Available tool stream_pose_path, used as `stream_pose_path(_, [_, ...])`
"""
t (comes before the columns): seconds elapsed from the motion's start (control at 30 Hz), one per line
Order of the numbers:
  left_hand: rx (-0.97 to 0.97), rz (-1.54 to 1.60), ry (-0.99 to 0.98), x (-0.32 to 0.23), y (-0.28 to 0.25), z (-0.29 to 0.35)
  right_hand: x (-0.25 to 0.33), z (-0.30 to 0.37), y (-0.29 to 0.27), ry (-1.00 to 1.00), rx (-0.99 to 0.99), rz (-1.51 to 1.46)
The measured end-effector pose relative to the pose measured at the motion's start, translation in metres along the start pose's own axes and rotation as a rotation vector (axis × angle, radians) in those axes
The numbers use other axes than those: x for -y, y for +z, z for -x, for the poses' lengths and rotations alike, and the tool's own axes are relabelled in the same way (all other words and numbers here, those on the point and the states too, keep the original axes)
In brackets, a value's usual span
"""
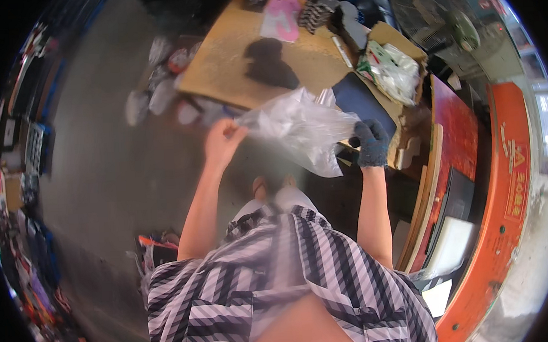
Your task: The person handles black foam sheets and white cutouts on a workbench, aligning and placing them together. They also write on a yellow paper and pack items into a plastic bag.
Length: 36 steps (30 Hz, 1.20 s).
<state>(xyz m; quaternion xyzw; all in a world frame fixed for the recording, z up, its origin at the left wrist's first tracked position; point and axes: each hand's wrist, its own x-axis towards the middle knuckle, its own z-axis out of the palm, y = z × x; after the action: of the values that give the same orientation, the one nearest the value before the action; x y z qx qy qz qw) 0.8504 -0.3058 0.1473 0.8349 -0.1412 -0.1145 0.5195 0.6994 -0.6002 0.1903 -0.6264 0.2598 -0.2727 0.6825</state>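
A clear, crumpled plastic bag point(299, 123) is stretched between my two hands, in front of the near edge of a wooden table point(219, 68). My bare left hand point(224, 139) pinches its left end. On the right, my right hand point(370, 142), in a dark grey knit glove, is closed on the bag's other end. Just behind the glove, a dark blue flat piece point(363, 101) lies at the table's right corner. A dark shadow falls on the tabletop beyond the bag.
On the table's right stands an open cardboard box point(398, 62) of plastic bags. A pink-and-white sheet point(280, 19) lies farther back. At right are a fan point(462, 31), leaning boards point(438, 168) and an orange machine frame point(504, 190). Bundled bags point(158, 93) sit left of the table.
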Motion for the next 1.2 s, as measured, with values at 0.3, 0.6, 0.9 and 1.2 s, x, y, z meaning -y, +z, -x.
stream_pose_path(0.3, [-0.212, -0.648, 0.576, 0.017, 0.007, 0.221, -0.068, 0.188, 0.048, -0.339, 0.862, 0.311])
stream_pose_path(0.6, [-0.154, -0.367, -0.178, 0.145, -0.013, 0.361, -0.189, 0.175, 0.008, 0.078, 0.616, 0.369])
stream_pose_path(0.9, [-0.193, -0.546, -0.182, 0.137, -0.059, 0.345, -0.19, 0.128, 0.102, 0.052, 0.466, 1.19])
stream_pose_path(1.2, [0.029, 0.439, -0.442, 0.197, 0.06, 0.136, -0.219, 0.092, 0.113, 0.392, 0.515, 1.307])
